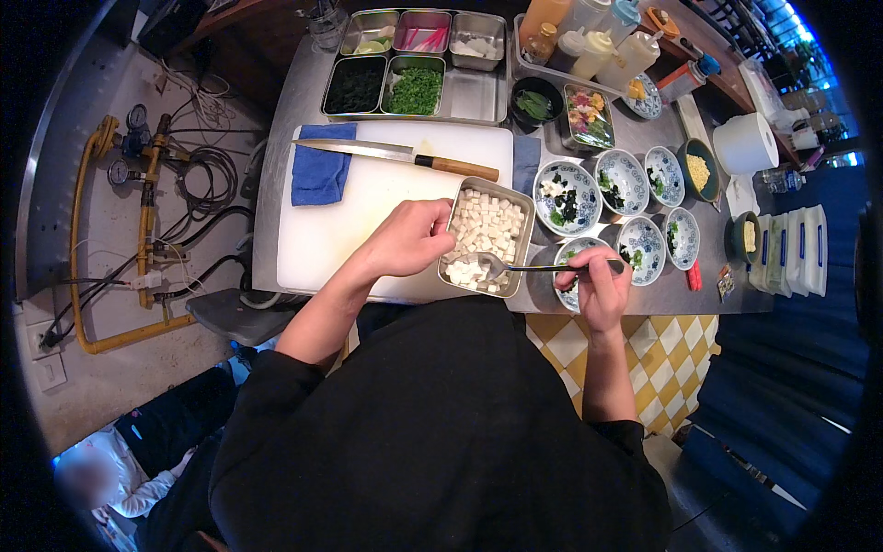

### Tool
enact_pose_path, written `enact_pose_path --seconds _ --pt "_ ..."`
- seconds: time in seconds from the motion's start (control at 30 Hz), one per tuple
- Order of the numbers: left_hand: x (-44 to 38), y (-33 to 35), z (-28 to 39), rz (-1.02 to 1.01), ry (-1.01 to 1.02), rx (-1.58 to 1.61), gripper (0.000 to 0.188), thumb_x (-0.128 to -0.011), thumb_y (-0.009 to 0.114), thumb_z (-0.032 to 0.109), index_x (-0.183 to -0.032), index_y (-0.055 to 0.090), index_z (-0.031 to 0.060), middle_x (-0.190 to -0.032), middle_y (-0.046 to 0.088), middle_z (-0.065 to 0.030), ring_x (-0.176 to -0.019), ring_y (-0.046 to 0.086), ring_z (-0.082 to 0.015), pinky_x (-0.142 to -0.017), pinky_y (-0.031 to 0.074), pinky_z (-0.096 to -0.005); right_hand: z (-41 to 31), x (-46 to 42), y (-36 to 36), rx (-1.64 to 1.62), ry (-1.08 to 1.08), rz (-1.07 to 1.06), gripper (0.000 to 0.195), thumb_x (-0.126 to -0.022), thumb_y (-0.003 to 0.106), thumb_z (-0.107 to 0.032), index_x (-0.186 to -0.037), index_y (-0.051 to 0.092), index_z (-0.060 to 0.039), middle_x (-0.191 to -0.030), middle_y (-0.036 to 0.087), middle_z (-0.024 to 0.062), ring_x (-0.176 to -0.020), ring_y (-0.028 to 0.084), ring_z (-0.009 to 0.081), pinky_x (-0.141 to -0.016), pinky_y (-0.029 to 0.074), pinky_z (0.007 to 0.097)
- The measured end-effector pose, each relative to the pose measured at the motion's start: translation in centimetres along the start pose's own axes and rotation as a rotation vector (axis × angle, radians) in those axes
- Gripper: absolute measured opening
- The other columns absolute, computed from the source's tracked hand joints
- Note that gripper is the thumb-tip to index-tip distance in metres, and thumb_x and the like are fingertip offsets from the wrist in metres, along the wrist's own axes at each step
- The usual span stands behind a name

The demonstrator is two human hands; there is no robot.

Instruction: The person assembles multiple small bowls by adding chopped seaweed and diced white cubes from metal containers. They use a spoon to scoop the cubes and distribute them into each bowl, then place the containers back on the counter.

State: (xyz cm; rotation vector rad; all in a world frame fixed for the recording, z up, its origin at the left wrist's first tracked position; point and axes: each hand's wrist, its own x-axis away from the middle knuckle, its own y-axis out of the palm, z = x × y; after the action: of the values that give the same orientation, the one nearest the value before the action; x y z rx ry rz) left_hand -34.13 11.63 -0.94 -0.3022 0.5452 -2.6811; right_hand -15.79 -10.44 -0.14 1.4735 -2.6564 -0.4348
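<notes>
My left hand [412, 238] grips the rim of a square metal container [527, 238] filled with small white cubes that look like tofu [488, 221]. In my right hand [599, 279] is a metal spoon [528, 268], its bowl among the cubes near the container's lower edge. Right of the container stand several blue-patterned bowls [583, 181] with dark seaweed and chopped greens in them. The upper left bowl also holds white cubes. The lower left bowl is partly hidden behind my right hand and the spoon.
A knife [455, 165] lies across a blue cloth [317, 179] on the white cutting board [331, 241]. Behind are a metal tray [476, 96] of ingredient containers and a bin [517, 55] of squeeze bottles. Stacked plastic boxes [793, 252] stand right. A person [141, 479] is at lower left.
</notes>
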Motion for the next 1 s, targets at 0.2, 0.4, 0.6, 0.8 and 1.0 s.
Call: enact_pose_path --seconds 0.2,0.4,0.6,0.8,1.0 --pt "0.0 0.2 -0.3 -0.006 0.008 0.021 0.017 -0.069 0.054 0.012 -0.061 0.044 0.0005 -0.051 0.045 -0.0098 -0.048 0.043 -0.0187 -0.048 0.036 -0.0337 0.4 -0.2 -0.1 0.009 -0.012 0.086 0.03 -0.093 0.043 -0.021 -0.086 0.055 0.0045 -0.067 0.059 0.0134 -0.058 0.059 0.0184 -0.052 0.047 0.0273" --pt "0.0 0.1 0.2 -0.007 -0.003 0.011 0.018 -0.069 0.054 0.012 -0.061 0.044 0.0001 -0.052 0.046 -0.0106 -0.048 0.044 -0.0189 -0.048 0.036 -0.0338 0.3 -0.2 -0.3 -0.051 0.027 0.096 0.028 -0.093 0.044 -0.021 -0.086 0.054 0.0041 -0.068 0.058 0.0132 -0.056 0.059 0.0189 -0.051 0.047 0.0274" --pt "0.0 0.0 0.2 0.001 -0.019 -0.012 0.018 -0.069 0.054 0.013 -0.062 0.044 0.0003 -0.052 0.046 -0.0115 -0.049 0.044 -0.0196 -0.048 0.037 -0.0338 0.6 0.2 -0.5 -0.047 -0.018 0.105 0.028 -0.093 0.045 -0.021 -0.086 0.055 0.0049 -0.073 0.058 0.0141 -0.057 0.059 0.0191 -0.053 0.048 0.0279" --pt "-0.2 -0.1 0.1 -0.002 -0.034 -0.018 0.018 -0.069 0.055 0.014 -0.061 0.044 0.0004 -0.052 0.046 -0.0116 -0.049 0.045 -0.0196 -0.048 0.037 -0.034 -0.3 0.7 -0.1 0.068 -0.112 -0.002 0.029 -0.092 0.046 -0.019 -0.084 0.057 0.0057 -0.073 0.059 0.0138 -0.06 0.06 0.0194 -0.057 0.048 0.0286" --pt "-0.2 -0.5 0.6 0.0 -0.049 0.015 0.019 -0.069 0.055 0.014 -0.062 0.044 -0.0002 -0.052 0.046 -0.0113 -0.049 0.044 -0.0184 -0.048 0.037 -0.0336 -0.3 0.9 -0.2 0.115 -0.165 -0.067 0.027 -0.092 0.046 -0.017 -0.083 0.058 0.0059 -0.073 0.06 0.0143 -0.061 0.06 0.0192 -0.059 0.049 0.0286"
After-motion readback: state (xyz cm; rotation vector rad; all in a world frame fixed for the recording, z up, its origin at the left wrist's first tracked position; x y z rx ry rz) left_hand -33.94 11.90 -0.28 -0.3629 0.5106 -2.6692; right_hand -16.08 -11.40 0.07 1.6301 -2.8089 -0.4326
